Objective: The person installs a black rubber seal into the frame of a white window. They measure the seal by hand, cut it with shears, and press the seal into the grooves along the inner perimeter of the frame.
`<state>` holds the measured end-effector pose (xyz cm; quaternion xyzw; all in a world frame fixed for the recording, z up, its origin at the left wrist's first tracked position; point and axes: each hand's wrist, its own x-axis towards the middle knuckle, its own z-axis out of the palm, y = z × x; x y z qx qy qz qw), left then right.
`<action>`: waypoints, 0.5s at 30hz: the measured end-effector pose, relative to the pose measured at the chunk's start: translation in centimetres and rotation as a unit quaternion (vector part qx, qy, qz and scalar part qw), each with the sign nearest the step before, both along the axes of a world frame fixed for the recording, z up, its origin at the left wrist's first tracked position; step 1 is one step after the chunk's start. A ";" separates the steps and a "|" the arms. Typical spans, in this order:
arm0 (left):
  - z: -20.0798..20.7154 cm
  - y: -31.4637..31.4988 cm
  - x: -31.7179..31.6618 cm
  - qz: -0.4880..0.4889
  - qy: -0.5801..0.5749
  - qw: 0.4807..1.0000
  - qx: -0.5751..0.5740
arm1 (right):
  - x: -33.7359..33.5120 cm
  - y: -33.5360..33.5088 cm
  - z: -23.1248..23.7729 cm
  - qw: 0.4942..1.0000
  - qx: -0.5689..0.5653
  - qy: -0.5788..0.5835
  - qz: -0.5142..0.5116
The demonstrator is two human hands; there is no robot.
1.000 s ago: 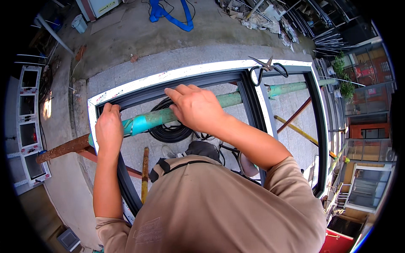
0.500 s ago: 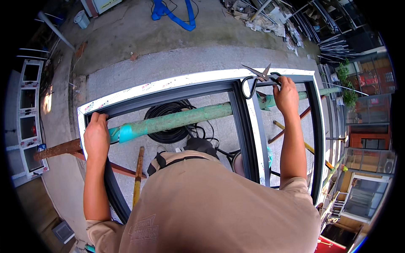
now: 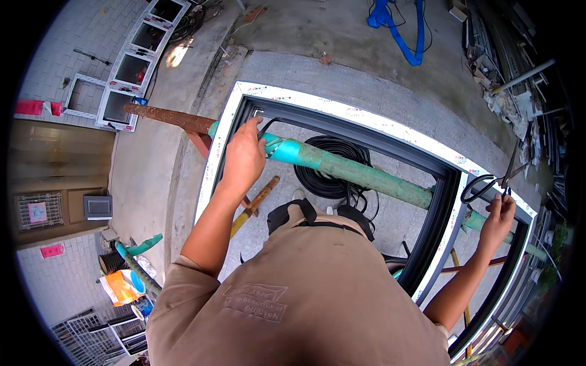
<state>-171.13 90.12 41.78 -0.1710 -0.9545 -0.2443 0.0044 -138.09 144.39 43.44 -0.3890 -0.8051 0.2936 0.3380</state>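
Note:
A large window frame (image 3: pixel 357 122), dark inside with white printed film on its face, lies in front of me across a green-wrapped pipe (image 3: pixel 372 179). My left hand (image 3: pixel 245 157) is at the frame's far left inner corner. Its fingers are pinched around a thin black strip (image 3: pixel 269 124), which curves along the inner edge; the exact grip is partly hidden. Toward the far right corner, my right hand (image 3: pixel 497 221) grips a pair of black-handled scissors (image 3: pixel 505 181) by one loop. The scissors' blades are spread apart above the frame's white edge.
A coil of black strip or hose (image 3: pixel 326 177) lies on the ground beneath the frame. Rusty pipe (image 3: pixel 165 117) juts out at the left. Blue strapping (image 3: pixel 406 43) lies on the concrete beyond. Framed panels (image 3: pixel 133 70) lean at the wall; scrap lengths (image 3: pixel 488 73) are piled far right.
My view has turned left, so the frame and both hands appear farther right. My left hand's pinch now shows the black strip at the corner. The scissors remain in my right hand.

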 end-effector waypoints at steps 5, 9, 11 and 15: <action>-0.6 0.4 2.1 0.041 0.011 0.999 0.021 | -4.3 -5.3 3.4 0.971 -0.196 0.130 0.052; -0.7 0.3 3.4 0.063 -0.029 0.997 0.039 | -7.7 -9.4 5.2 0.927 -0.295 0.206 0.105; -0.7 -0.1 4.0 0.078 -0.051 0.994 0.065 | -7.9 -9.9 5.5 0.899 -0.344 0.208 0.171; -0.5 -0.6 4.9 0.090 -0.020 0.989 0.114 | -9.3 -11.9 6.0 0.863 -0.403 0.235 0.194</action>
